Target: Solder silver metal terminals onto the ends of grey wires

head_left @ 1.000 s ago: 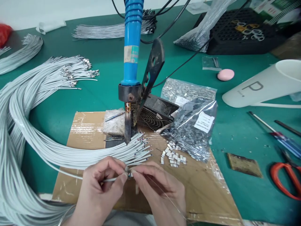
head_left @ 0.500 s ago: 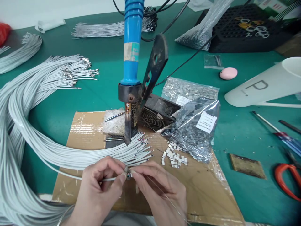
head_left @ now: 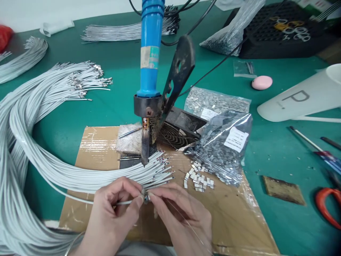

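- Left hand (head_left: 114, 202): thumb and forefinger pinched shut on a single white wire (head_left: 124, 203), gripping close to its stripped end.
- Right hand (head_left: 181, 213): fingertips closed on a small metal terminal (head_left: 145, 196), held against that wire end. The two hands meet fingertip to fingertip, low over the cardboard sheet (head_left: 101, 149).
- A thin bare strand (head_left: 191, 227) trails back under the right hand; I cannot tell whether the fingers grip it.
- Just beyond the fingertips: the fanned ends of the wire bundle (head_left: 80, 174), with the tip of the clamped soldering iron (head_left: 150, 53) standing over them.
- Ahead and right of the right hand: loose terminals (head_left: 198, 179) near, and a bag of terminals (head_left: 221, 149) behind them.
- Scissors (head_left: 327, 206) lie far right of the right hand, on the green worktop (head_left: 112, 89).
- Judgement on the fitting:
  - Keep the left-hand pinch near the wire end so it does not flex.
  - Line the terminal up straight with the wire before pressing it on.
  - Keep the knuckles low and back from the iron tip.
  - Watch the neighbouring wire ends, which could snag the fingers.
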The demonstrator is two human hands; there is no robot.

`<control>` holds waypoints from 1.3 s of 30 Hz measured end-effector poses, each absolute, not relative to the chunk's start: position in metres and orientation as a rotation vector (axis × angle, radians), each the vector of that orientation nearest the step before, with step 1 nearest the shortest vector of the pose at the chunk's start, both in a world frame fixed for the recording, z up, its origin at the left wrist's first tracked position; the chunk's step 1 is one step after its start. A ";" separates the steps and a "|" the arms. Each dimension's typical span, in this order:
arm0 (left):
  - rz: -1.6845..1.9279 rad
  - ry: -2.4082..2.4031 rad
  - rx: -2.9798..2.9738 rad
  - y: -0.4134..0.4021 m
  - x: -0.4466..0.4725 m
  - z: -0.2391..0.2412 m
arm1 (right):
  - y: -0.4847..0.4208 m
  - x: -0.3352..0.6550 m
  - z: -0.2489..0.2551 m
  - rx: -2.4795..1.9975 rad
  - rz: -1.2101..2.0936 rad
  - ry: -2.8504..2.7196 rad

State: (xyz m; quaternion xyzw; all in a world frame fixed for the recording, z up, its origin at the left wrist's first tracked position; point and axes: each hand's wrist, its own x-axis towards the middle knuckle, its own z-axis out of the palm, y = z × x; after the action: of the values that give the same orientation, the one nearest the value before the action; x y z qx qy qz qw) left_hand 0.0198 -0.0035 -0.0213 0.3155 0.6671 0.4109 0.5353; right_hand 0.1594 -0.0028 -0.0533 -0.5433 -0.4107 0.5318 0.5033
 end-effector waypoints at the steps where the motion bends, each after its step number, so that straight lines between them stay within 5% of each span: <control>1: 0.978 1.588 0.752 -0.003 0.020 -0.021 | -0.003 0.159 -0.053 -1.315 1.287 -0.990; 30: 1.112 1.583 0.905 0.028 0.014 -0.029 | 0.012 0.174 -0.058 -1.303 0.966 -1.448; 39: 1.100 1.572 0.905 0.036 0.016 -0.024 | 0.011 0.158 -0.044 -1.356 1.167 -1.064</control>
State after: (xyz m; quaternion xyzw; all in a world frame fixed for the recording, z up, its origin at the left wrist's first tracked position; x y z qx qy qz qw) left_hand 0.0157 0.0363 -0.0241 0.3723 0.6466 0.4525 0.4884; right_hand 0.1582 0.0108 -0.0443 -0.5622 -0.4412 0.4837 0.5053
